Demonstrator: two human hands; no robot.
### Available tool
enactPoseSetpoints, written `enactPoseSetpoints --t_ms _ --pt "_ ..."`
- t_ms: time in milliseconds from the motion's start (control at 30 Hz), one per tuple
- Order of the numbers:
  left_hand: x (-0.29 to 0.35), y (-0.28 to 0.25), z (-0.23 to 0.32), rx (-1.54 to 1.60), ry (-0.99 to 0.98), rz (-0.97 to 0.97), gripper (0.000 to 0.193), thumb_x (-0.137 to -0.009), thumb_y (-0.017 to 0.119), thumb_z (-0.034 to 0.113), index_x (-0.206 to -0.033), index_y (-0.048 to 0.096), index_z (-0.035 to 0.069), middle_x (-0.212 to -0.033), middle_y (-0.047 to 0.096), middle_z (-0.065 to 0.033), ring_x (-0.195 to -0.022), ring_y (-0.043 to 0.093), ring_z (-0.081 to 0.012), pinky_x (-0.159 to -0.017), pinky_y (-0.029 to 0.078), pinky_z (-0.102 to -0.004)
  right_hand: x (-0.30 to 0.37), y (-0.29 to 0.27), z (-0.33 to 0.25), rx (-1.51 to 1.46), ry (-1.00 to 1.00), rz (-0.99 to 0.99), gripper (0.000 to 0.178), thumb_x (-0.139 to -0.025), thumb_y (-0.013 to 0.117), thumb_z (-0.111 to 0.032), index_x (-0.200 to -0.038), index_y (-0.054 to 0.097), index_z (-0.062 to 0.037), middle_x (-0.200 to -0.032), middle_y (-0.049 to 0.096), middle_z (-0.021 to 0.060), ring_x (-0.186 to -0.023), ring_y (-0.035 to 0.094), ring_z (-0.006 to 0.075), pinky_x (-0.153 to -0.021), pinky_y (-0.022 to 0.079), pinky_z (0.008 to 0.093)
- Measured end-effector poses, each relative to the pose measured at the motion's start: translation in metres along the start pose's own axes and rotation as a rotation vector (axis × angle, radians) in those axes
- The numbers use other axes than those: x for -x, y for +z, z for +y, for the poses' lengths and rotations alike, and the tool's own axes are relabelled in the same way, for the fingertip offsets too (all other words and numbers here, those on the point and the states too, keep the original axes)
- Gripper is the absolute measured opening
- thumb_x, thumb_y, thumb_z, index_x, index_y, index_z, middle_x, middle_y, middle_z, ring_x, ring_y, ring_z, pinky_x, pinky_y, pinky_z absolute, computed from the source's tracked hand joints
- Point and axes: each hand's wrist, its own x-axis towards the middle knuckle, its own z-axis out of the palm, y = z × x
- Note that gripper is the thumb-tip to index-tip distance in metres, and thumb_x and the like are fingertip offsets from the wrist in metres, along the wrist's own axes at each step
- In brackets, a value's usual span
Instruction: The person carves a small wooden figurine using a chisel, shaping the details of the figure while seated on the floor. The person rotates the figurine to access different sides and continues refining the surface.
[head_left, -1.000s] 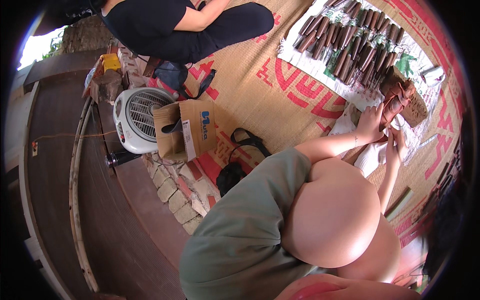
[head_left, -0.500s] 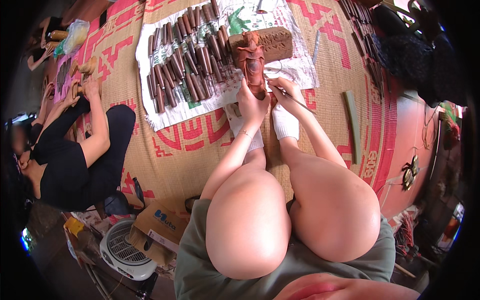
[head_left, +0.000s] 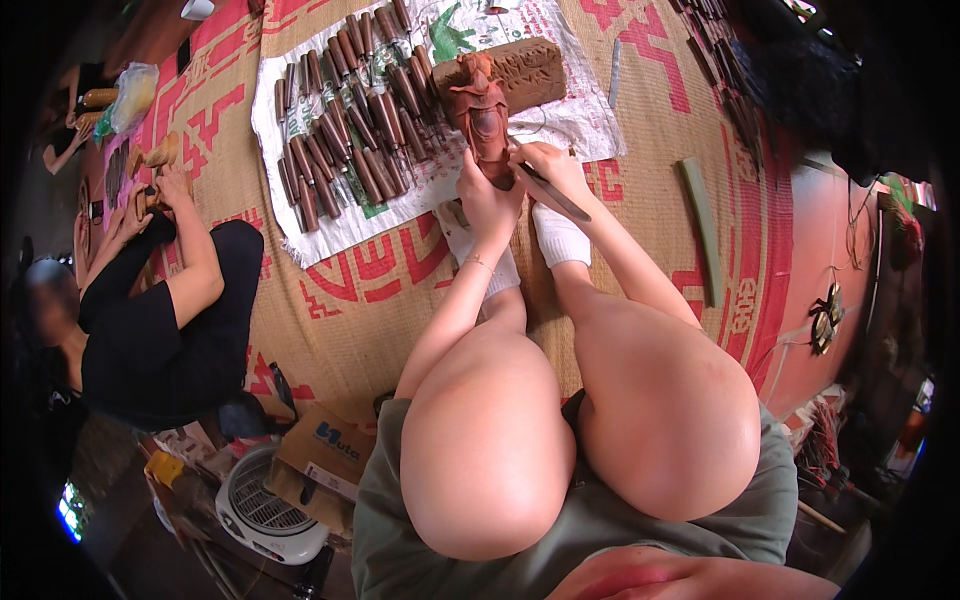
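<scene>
A reddish-brown carved wooden figurine [head_left: 488,118] leans against a carved brown block [head_left: 535,76], its upper end pointing away from me. My left hand [head_left: 488,203] is closed around the figurine's lower end. In my right hand [head_left: 553,166] is a slim dark carving tool [head_left: 560,196], gripped between the fingers. Its flat shaft slants back toward my right wrist, while the working tip is by the figurine's lower right side and too small to make out. Many wooden-handled carving chisels [head_left: 350,125] lie in rows left of the figurine.
A white printed sack [head_left: 420,205] lies under the chisels on a woven mat [head_left: 340,350]. A greenish strip [head_left: 702,230] and more tools [head_left: 735,110] lie to the right. At left a co-worker [head_left: 170,330] handles a wooden piece. A cardboard box [head_left: 325,455] stands behind left.
My view has shifted slightly, so the mat's things sit further left. The tool in my right hand has turned, showing its broader side. Both hands keep their hold.
</scene>
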Motion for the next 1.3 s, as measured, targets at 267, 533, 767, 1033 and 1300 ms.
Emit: enactPoseSetpoints --t_ms 267,533,767,1033,1300 --pt "-0.004 -0.001 0.006 0.011 -0.047 -0.063 0.084 -0.069 0.075 0.024 -0.137 0.034 -0.005 -0.120 0.053 -0.0260 -0.110 0.050 -0.0433 -0.095 0.041 -0.0494 -0.015 -0.003 0.007 0.023 0.031 0.022 0.013 -0.083 0.062 -0.013 -0.090 0.061 -0.0026 -0.080 0.062 0.0180 -0.076 0.062 0.0377 -0.067 0.049 0.0441" --pt "-0.004 0.000 0.006 -0.010 -0.016 -0.020 0.085 -0.067 0.076 0.024 -0.136 0.034 -0.005 -0.118 0.054 -0.0263 -0.109 0.050 -0.0432 -0.094 0.042 -0.0491 -0.001 -0.005 0.001 -0.185 0.192 0.054 0.013 -0.083 0.066 -0.014 -0.086 0.063 -0.0027 -0.081 0.067 0.0167 -0.075 0.066 0.0338 -0.065 0.052 0.0396" --pt "-0.001 -0.002 0.010 -0.043 -0.017 -0.031 0.085 -0.068 0.077 0.023 -0.136 0.033 -0.005 -0.116 0.054 -0.0255 -0.108 0.050 -0.0434 -0.093 0.042 -0.0488 -0.009 -0.011 0.004 -0.058 0.127 -0.014 0.015 -0.083 0.065 -0.015 -0.085 0.061 -0.0011 -0.080 0.066 0.0187 -0.074 0.065 0.0339 -0.065 0.051 0.0410" --pt "0.000 0.002 0.009 -0.087 -0.044 -0.032 0.089 -0.067 0.078 0.026 -0.138 0.033 -0.003 -0.121 0.053 -0.0248 -0.112 0.049 -0.0424 -0.095 0.042 -0.0483 -0.010 -0.017 0.004 -0.135 0.220 0.057 0.011 -0.084 0.066 -0.010 -0.088 0.061 -0.0003 -0.079 0.067 0.0178 -0.072 0.066 0.0336 -0.063 0.051 0.0393" --pt "-0.003 -0.001 -0.001 -0.012 -0.027 -0.023 0.088 -0.066 0.080 0.023 -0.137 0.034 -0.004 -0.122 0.052 -0.0260 -0.111 0.051 -0.0420 -0.094 0.043 -0.0473 -0.017 -0.002 0.014 -0.285 0.195 0.183 0.009 -0.084 0.067 -0.006 -0.087 0.063 0.0008 -0.074 0.066 0.0143 -0.066 0.065 0.0224 -0.061 0.050 0.0329"
